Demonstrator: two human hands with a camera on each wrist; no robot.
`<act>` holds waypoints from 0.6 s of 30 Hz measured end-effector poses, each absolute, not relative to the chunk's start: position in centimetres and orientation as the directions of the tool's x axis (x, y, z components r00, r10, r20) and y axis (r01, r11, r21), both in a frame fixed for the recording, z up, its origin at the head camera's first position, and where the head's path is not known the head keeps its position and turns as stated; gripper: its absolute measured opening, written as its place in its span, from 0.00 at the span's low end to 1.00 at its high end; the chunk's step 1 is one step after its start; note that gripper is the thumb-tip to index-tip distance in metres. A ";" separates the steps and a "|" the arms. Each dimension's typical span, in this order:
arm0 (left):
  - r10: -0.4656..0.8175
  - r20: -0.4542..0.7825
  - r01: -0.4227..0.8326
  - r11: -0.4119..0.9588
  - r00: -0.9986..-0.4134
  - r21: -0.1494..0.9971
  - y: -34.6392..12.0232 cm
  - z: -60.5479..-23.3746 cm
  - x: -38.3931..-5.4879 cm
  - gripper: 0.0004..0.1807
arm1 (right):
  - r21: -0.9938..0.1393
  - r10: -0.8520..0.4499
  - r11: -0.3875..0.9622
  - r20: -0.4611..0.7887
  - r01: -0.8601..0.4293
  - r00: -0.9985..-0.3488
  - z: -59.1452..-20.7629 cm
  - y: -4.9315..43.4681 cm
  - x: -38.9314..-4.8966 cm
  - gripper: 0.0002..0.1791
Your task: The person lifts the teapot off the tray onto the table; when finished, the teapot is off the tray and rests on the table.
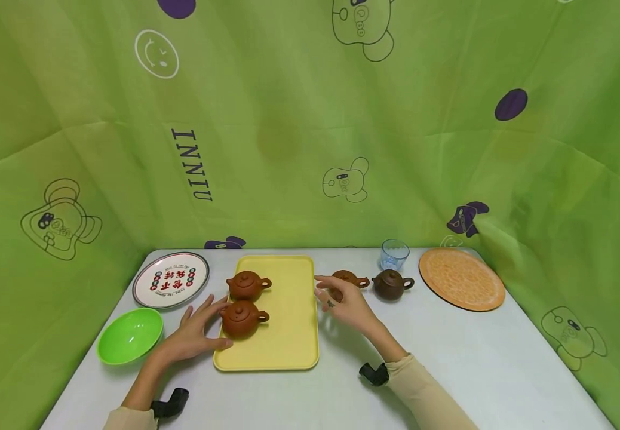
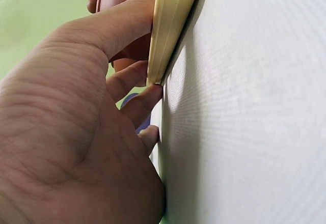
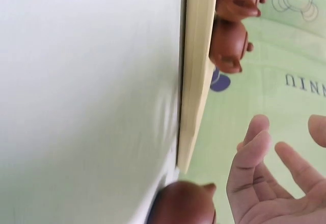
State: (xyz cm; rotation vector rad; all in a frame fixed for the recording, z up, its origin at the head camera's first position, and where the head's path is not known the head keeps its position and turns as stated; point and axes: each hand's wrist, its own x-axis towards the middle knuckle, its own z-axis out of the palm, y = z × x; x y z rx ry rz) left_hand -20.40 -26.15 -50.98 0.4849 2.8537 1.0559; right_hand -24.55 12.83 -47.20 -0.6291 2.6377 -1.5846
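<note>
Two reddish-brown clay teapots, a rear one (image 1: 245, 285) and a front one (image 1: 241, 319), stand on the left part of a yellow tray (image 1: 291, 334). My left hand (image 1: 194, 334) lies at the tray's left edge, fingers spread, thumb and fingertips at the rim beside the front teapot. In the left wrist view the thumb (image 2: 117, 23) reaches over the rim (image 2: 170, 25). My right hand (image 1: 349, 306) hovers off the tray's right edge with loosely bent fingers and nothing in them. It partly hides a third reddish-brown teapot (image 1: 346, 276) on the table.
A dark brown teapot (image 1: 390, 285) and a clear blue glass (image 1: 394, 255) stand right of the third teapot. Farther right lies an orange round mat (image 1: 462, 279). On the left are a white plate with red print (image 1: 192, 292) and a green bowl (image 1: 131, 337).
</note>
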 end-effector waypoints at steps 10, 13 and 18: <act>0.315 0.053 0.273 0.712 -0.948 0.647 -26.1 -50.9 -20.4 0.51 | -0.872 -0.380 0.369 0.174 -0.322 -0.909 -47.9 10.4 -24.0 0.24; 0.313 0.049 0.269 0.713 -0.948 0.648 -26.1 -50.9 -20.4 0.51 | -0.867 -0.399 0.374 0.170 -0.329 -0.901 -48.1 9.8 -23.9 0.24; 0.311 0.045 0.264 0.713 -0.949 0.649 -26.1 -50.9 -20.4 0.51 | -0.868 -0.431 0.371 0.153 -0.329 -0.889 -48.3 8.7 -23.6 0.25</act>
